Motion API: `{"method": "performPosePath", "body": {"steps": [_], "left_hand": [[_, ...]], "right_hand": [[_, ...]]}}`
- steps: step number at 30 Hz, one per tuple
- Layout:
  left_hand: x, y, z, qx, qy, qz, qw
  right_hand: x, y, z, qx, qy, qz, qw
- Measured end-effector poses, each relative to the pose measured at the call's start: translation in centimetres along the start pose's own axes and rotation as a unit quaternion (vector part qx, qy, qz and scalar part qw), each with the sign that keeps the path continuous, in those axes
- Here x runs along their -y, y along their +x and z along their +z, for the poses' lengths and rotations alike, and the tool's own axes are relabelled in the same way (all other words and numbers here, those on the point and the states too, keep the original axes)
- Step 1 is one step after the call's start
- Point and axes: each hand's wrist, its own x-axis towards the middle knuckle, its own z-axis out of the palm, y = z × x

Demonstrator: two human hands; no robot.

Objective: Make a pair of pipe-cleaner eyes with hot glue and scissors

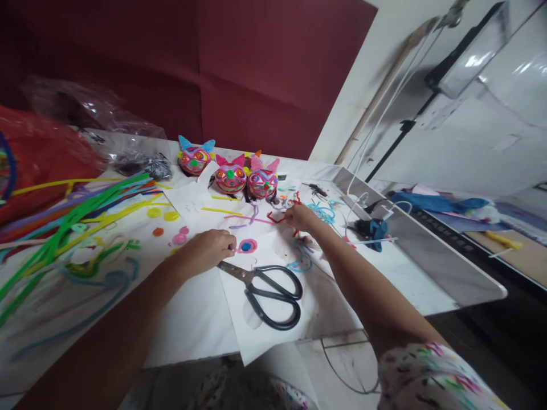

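My left hand (209, 249) is over the left-middle of the white table, fingers curled together. A small bluish bit shows at its fingertips, too little to name. Just right of it lies a flat coil (247, 246) with a blue centre and pink rim. My right hand (300, 217) is closed in a pinch among bent red pipe cleaner pieces (276, 217); what its fingertips hold is hidden. Large black-handled scissors (273, 291) lie in front, blades toward my left hand. Behind stand several colourful animal heads, among them a pink-eared one (262, 181) and a blue-eared one (195, 159).
Long coloured pipe cleaners (77, 219) lie heaped at the left, beside a red plastic bag (43, 148). Yellow discs (171, 216) and light blue scraps (322, 212) are scattered about. A raised white edge (427, 256) bounds the table's right side.
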Motion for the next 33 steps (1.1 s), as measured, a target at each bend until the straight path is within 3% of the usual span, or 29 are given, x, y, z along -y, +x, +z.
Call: {"method": "performPosePath", "body": {"steps": [9,13,16,18,20,22,24,27,33], "left_hand": [[0.6,-0.1,0.4,-0.029,-0.011,0.019,0.999],[-0.2,-0.2,-0.1,-0.108,-0.082,0.024,0.99],[-1.3,-0.2,-0.4,-0.178,-0.214,0.015,0.96],[-2.1,-0.1,-0.3,-0.187,-0.316,-0.01,0.93],[-3.0,-0.1,-0.2,-0.158,-0.416,-0.039,0.895],[-3.7,-0.1,-0.2,-0.11,-0.499,-0.063,0.857],[-4.4,-0.2,-0.2,-0.063,-0.55,-0.079,0.829],[-5.1,-0.4,-0.2,-0.014,-0.572,-0.09,0.815],[-5.5,-0.6,-0.2,0.005,-0.573,-0.106,0.813]], "right_hand": [[0.0,2.0,0.5,0.052,-0.002,-0.02,0.998],[0.0,0.4,-0.8,0.02,0.053,-0.035,0.998],[0.5,-2.3,-1.6,-0.03,0.126,-0.07,0.989],[1.4,-4.5,-1.4,-0.057,0.228,-0.117,0.965],[2.6,-6.7,-0.7,-0.093,0.442,-0.191,0.871],[4.0,-8.6,0.2,-0.109,0.559,-0.227,0.79],[5.3,-10.1,1.2,-0.113,0.605,-0.24,0.751],[6.5,-11.4,2.5,-0.137,0.623,-0.229,0.736],[7.4,-12.6,3.3,-0.204,0.577,-0.198,0.766]]}}
